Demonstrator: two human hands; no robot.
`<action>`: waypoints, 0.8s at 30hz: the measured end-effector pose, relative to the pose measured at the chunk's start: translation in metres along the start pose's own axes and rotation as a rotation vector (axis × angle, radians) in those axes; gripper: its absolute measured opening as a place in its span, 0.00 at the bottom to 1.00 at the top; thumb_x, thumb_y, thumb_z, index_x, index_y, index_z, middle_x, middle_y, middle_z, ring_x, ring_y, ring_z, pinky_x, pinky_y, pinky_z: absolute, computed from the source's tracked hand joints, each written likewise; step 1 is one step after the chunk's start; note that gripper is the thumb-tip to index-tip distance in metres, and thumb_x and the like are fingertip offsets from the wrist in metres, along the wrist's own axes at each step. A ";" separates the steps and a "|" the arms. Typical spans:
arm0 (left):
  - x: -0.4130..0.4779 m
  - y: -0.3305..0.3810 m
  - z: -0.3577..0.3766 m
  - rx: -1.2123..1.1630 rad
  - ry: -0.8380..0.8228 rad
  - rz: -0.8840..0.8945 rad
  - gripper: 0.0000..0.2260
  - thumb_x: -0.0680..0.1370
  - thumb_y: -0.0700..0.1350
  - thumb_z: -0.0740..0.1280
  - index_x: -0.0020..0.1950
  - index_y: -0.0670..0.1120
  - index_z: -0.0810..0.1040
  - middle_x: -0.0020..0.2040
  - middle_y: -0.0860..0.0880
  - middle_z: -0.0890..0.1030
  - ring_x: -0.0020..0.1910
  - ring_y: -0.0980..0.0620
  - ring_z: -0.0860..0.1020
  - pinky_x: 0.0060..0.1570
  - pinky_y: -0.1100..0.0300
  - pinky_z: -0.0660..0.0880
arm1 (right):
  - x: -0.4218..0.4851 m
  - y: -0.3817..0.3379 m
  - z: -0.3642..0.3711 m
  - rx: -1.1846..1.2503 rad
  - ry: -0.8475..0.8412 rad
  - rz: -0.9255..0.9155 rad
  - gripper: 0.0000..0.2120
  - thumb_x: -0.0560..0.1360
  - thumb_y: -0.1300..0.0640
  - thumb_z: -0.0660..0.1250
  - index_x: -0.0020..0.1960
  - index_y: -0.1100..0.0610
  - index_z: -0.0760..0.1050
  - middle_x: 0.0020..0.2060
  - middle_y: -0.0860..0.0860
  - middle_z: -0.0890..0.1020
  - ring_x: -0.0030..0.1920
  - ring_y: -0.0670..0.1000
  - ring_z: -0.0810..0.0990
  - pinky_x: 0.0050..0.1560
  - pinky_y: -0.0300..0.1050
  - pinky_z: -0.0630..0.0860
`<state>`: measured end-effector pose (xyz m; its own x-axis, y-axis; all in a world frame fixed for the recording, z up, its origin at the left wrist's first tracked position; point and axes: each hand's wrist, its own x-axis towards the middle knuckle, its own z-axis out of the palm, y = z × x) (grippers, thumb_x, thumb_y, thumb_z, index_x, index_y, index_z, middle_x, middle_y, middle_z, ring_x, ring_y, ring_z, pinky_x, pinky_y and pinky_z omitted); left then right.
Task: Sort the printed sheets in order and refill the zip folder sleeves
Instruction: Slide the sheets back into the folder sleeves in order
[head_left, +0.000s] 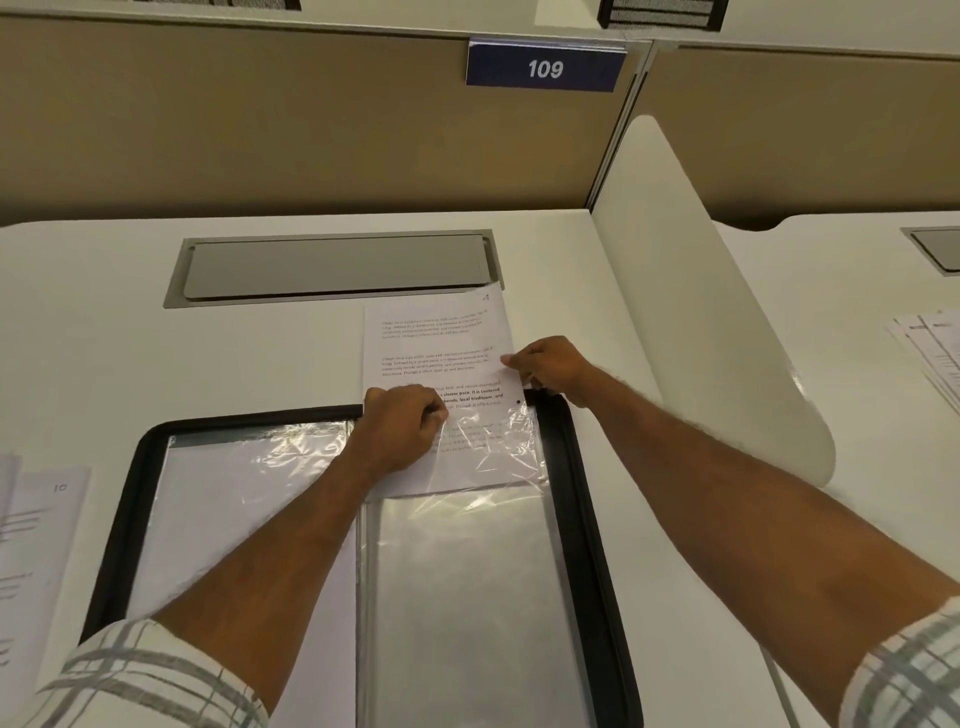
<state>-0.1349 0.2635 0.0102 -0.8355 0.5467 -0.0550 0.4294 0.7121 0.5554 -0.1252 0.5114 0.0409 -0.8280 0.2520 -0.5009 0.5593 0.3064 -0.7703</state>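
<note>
Two hands hold one printed sheet (436, 348) half inside a zip folder (584, 467) pocket.
Nearest, below the fingers, the clear sleeve (467, 571) lies in the open black-rimmed folder on the counter (104, 322). The left hand (402, 423) curls its fingers (434, 413), pinching the sleeve's crumpled mouth over the sheet; the right hand (550, 371) pinches the sheet's right edge. Beyond the fingers, the sheet's upper half lies bare on the counter.

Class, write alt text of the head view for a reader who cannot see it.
Two hands hold a white printed sheet partly inside a clear plastic sleeve of an open black zip folder on a white desk. The left hand grips the sleeve's mouth; the right hand pinches the sheet's edge.
</note>
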 end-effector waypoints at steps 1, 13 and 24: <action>0.000 0.000 0.000 0.000 0.004 0.000 0.06 0.79 0.45 0.64 0.46 0.50 0.81 0.45 0.55 0.82 0.48 0.52 0.79 0.58 0.51 0.63 | 0.002 -0.001 0.003 0.005 0.012 0.000 0.10 0.76 0.58 0.73 0.45 0.66 0.78 0.38 0.55 0.81 0.33 0.49 0.78 0.26 0.33 0.73; -0.003 -0.002 0.003 -0.001 0.037 0.006 0.06 0.79 0.46 0.65 0.46 0.50 0.81 0.45 0.55 0.83 0.48 0.52 0.79 0.55 0.52 0.63 | -0.002 0.000 -0.006 -0.171 -0.127 -0.047 0.09 0.75 0.58 0.73 0.41 0.62 0.77 0.36 0.52 0.81 0.33 0.47 0.77 0.31 0.34 0.74; -0.003 -0.002 0.006 0.022 0.084 0.018 0.06 0.78 0.46 0.65 0.45 0.52 0.81 0.44 0.57 0.82 0.46 0.55 0.78 0.55 0.52 0.64 | -0.002 0.003 -0.017 -0.290 -0.308 -0.055 0.05 0.74 0.63 0.73 0.45 0.64 0.78 0.34 0.55 0.77 0.32 0.49 0.73 0.31 0.39 0.68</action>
<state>-0.1314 0.2629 0.0038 -0.8532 0.5210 0.0254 0.4510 0.7124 0.5377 -0.1211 0.5275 0.0466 -0.8057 -0.0441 -0.5907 0.4660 0.5684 -0.6780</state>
